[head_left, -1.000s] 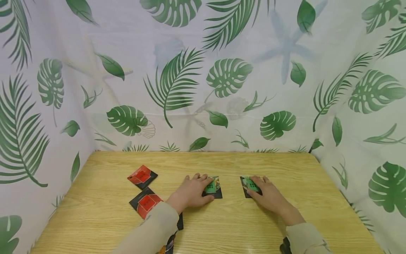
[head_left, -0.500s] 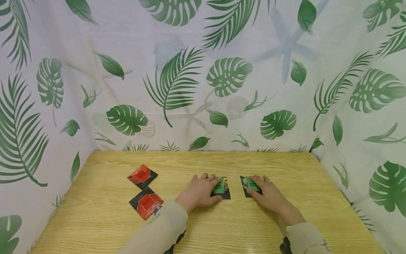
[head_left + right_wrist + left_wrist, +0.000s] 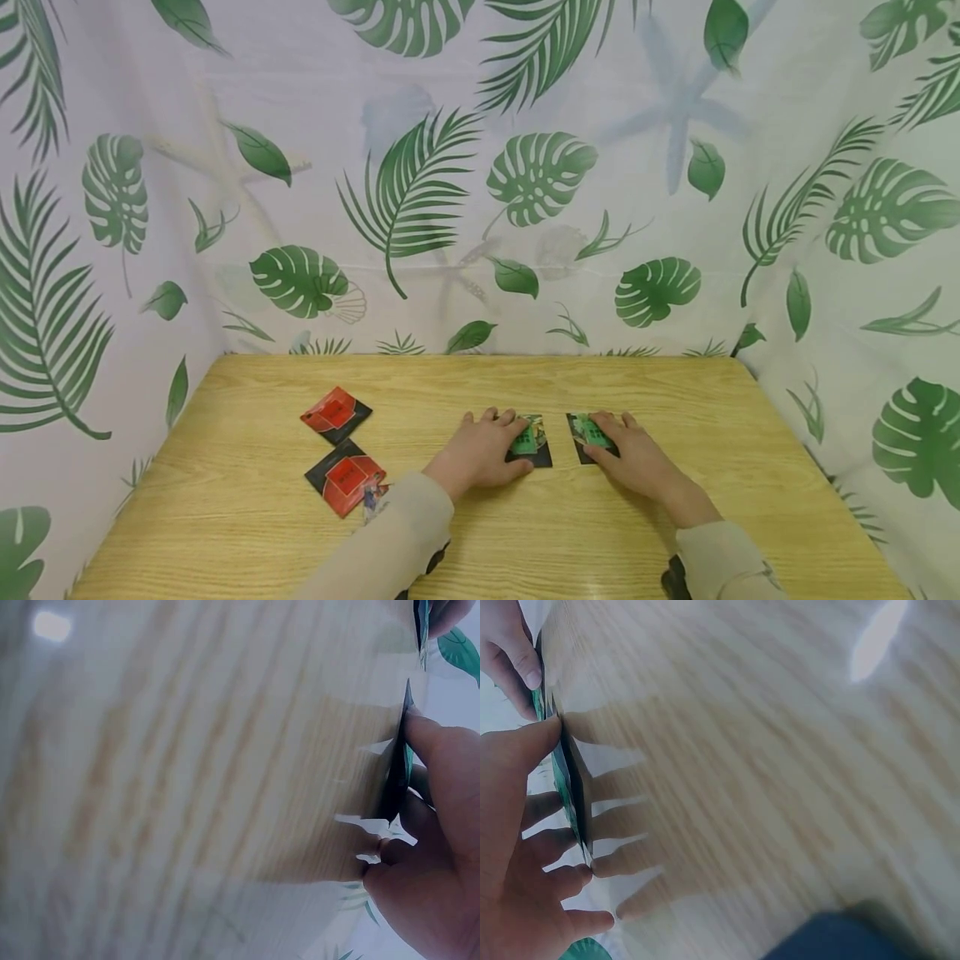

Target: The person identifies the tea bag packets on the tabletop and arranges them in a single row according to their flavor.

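In the head view my left hand (image 3: 483, 450) lies over a flat square packet (image 3: 540, 454), black with a green panel. Its fingers are spread, the thumb along the near edge. My right hand (image 3: 645, 467) rests on a second green-and-black packet (image 3: 582, 433), its thumb and forefinger on the top. A narrow strip of table separates the two packets, which lie side by side. Seen low from the left wrist, the left packet (image 3: 574, 784) is edge-on under extended fingers. The right wrist view shows the right packet (image 3: 397, 772) edge-on, with the thumb against its face.
Two red-and-black packets (image 3: 337, 414) (image 3: 347, 478) lie at the left, corners close together. Part of another printed item (image 3: 373, 500) shows beside the left sleeve (image 3: 390, 533). The wooden table (image 3: 555, 533) ends at a leaf-patterned cloth (image 3: 465, 208) behind and at both sides.
My left hand has slid its green packet to the right, narrowing the gap to the other one. My right hand and its packet have stayed in place.
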Available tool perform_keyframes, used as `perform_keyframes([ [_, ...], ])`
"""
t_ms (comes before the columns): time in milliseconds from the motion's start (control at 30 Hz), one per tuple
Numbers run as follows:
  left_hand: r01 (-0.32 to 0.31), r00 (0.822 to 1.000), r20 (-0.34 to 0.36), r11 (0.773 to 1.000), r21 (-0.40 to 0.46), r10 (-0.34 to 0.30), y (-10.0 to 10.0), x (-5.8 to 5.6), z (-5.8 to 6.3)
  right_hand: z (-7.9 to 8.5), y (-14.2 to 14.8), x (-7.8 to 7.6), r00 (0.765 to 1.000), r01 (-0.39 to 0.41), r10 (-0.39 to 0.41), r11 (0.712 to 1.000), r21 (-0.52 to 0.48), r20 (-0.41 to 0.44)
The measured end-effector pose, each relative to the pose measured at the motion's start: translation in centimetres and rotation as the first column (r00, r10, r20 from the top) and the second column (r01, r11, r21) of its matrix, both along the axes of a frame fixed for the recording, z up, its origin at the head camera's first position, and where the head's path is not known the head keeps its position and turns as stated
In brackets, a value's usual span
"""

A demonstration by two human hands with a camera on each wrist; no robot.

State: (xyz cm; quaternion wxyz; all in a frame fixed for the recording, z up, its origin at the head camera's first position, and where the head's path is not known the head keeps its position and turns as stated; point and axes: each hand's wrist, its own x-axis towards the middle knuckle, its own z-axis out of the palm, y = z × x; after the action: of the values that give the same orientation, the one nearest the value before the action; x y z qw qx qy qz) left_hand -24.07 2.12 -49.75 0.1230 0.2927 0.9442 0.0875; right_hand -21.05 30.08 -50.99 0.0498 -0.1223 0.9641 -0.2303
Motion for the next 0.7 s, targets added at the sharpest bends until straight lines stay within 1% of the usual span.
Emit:
perform_keyframes([
  [267,-0.002,1.000,-0.015,0.999,-0.038,0.002,0.7,0.1,0.2,0.1,-0.1,0.1,1.000,-0.003,0.003,1.000,-0.009,-0.011],
  [433,-0.005,1.000,-0.013,0.999,-0.036,0.005,1.2,0.0,0.1,0.0,0.0,0.1,1.000,-0.004,0.004,1.000,-0.025,-0.002],
  [700,-0.016,1.000,-0.019,0.999,-0.048,0.015,2.0,0.1,0.4,0.3,0.0,0.1,1.000,-0.013,0.013,1.000,-0.016,-0.007],
])
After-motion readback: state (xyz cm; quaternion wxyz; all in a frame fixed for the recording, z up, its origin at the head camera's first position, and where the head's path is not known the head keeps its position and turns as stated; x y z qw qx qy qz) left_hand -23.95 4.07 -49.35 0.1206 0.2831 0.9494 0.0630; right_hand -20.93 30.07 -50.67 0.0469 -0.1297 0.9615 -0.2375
